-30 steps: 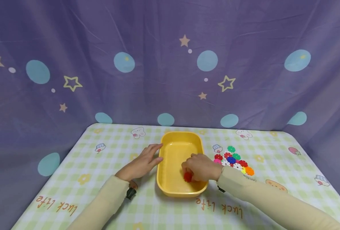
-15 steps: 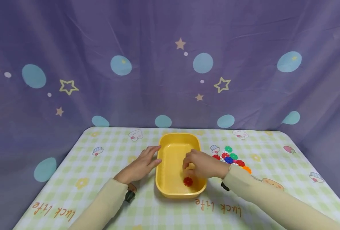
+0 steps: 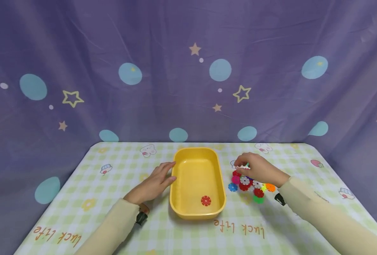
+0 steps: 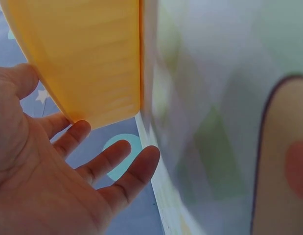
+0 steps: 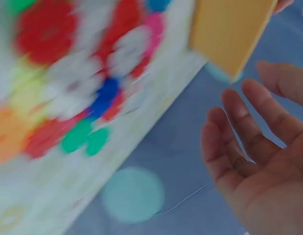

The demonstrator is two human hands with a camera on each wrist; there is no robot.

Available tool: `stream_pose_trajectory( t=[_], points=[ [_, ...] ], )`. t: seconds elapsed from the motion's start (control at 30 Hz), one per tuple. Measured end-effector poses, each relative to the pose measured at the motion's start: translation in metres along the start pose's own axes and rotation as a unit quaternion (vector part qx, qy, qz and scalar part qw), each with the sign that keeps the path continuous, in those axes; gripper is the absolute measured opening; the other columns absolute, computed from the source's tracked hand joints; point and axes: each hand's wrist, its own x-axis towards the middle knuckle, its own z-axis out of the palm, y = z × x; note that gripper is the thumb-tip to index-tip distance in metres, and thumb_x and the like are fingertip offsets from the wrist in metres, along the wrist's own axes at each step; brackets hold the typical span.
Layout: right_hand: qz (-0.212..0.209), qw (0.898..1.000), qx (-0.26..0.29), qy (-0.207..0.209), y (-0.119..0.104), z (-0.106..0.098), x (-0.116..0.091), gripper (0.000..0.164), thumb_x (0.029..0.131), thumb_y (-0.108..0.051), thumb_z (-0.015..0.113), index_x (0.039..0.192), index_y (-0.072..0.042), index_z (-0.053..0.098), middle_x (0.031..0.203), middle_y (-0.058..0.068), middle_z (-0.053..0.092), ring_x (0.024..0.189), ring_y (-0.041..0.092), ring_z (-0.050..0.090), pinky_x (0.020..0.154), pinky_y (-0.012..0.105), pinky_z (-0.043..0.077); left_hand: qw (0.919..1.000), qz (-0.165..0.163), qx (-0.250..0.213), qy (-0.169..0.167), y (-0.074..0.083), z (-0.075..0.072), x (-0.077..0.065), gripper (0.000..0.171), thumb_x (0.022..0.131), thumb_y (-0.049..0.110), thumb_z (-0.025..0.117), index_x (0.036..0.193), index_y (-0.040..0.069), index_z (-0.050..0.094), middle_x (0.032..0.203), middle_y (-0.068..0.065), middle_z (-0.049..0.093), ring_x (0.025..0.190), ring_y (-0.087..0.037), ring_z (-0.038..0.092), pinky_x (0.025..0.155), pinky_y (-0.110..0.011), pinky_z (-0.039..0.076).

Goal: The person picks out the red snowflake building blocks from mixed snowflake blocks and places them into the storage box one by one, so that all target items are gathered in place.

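Observation:
A yellow plastic tub [image 3: 194, 177] stands on the table, with one red notched flower-shaped disc [image 3: 206, 200] lying flat near its front end. My left hand [image 3: 152, 183] touches the tub's left rim with thumb and fingertips, its fingers loosely extended, as the left wrist view also shows. Over a heap of colourful notched discs [image 3: 245, 181] to the right of the tub hovers my right hand [image 3: 262, 169]. Its fingers are slightly bent and spread in the right wrist view, with nothing between them. Part of the heap is hidden behind that hand in the head view.
A checked cloth with cartoon prints [image 3: 127, 163] covers the table. Behind its far edge hangs a purple curtain [image 3: 163, 106] with stars and balloons. Among the spread discs, a blue disc [image 3: 233, 187] lies nearest the tub's right wall.
My right hand let go of the red disc in the tub, then moved out to the right over the heap. The left hand stayed at the rim.

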Motion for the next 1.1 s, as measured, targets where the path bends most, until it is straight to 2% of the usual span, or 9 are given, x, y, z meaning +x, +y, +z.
stream_pose_trajectory(
  t=[0.2, 0.37, 0.6, 0.77, 0.9, 1.1],
  points=[
    [0.059, 0.997, -0.005, -0.043, 0.045, -0.006, -0.016, 0.022, 0.083, -0.002, 0.072, 0.104, -0.005, 0.068, 0.102, 0.007, 0.064, 0.089, 0.025, 0.057, 0.08, 0.044, 0.049, 1.0, 0.009, -0.001, 0.001, 0.001, 0.0, 0.0, 0.064, 0.1, 0.049, 0.036, 0.151, 0.013, 0.022, 0.15, -0.003, 0.025, 0.137, -0.023, 0.022, 0.106, -0.048, 0.026],
    [0.101, 0.992, 0.004, -0.081, 0.059, -0.007, -0.022, 0.025, 0.083, -0.002, 0.072, 0.107, -0.007, 0.068, 0.105, 0.006, 0.063, 0.093, 0.027, 0.055, 0.081, 0.042, 0.049, 1.0, -0.003, -0.004, -0.004, 0.003, -0.001, -0.001, 0.064, 0.1, 0.05, 0.036, 0.152, 0.016, 0.022, 0.151, -0.001, 0.024, 0.137, -0.02, 0.021, 0.107, -0.047, 0.026],
    [0.094, 0.993, 0.004, -0.068, 0.066, 0.009, -0.009, 0.028, 0.086, -0.017, 0.072, 0.111, -0.005, 0.067, 0.097, 0.003, 0.062, 0.082, 0.017, 0.054, 0.079, 0.038, 0.048, 1.0, -0.005, -0.007, 0.0, 0.003, -0.001, -0.001, 0.062, 0.1, 0.048, 0.038, 0.151, 0.016, 0.022, 0.15, -0.001, 0.025, 0.137, -0.021, 0.021, 0.106, -0.048, 0.027],
    [0.098, 0.992, 0.005, -0.077, 0.066, 0.016, 0.005, 0.017, 0.084, -0.011, 0.072, 0.101, -0.008, 0.069, 0.09, -0.001, 0.063, 0.082, 0.017, 0.056, 0.083, 0.041, 0.049, 0.9999, -0.003, -0.014, 0.0, 0.002, -0.001, -0.001, 0.062, 0.1, 0.047, 0.038, 0.151, 0.016, 0.023, 0.15, 0.001, 0.025, 0.137, -0.02, 0.021, 0.106, -0.047, 0.027],
    [0.103, 0.99, 0.019, -0.095, 0.063, 0.014, 0.01, 0.015, 0.083, -0.003, 0.072, 0.096, -0.01, 0.07, 0.09, -0.002, 0.064, 0.079, 0.015, 0.057, 0.078, 0.037, 0.051, 0.9999, 0.0, -0.013, 0.0, 0.003, -0.001, -0.001, 0.064, 0.099, 0.05, 0.037, 0.151, 0.016, 0.023, 0.15, 0.001, 0.025, 0.137, -0.02, 0.021, 0.106, -0.047, 0.027],
    [0.064, 0.992, 0.018, -0.104, 0.059, 0.006, 0.006, 0.014, 0.081, 0.002, 0.07, 0.086, -0.012, 0.069, 0.08, -0.004, 0.063, 0.069, 0.014, 0.053, 0.068, 0.032, 0.05, 0.9999, 0.001, -0.009, 0.007, 0.003, 0.0, -0.003, 0.062, 0.1, 0.049, 0.038, 0.151, 0.016, 0.023, 0.15, 0.001, 0.026, 0.136, -0.019, 0.022, 0.106, -0.046, 0.027]
  ],
)
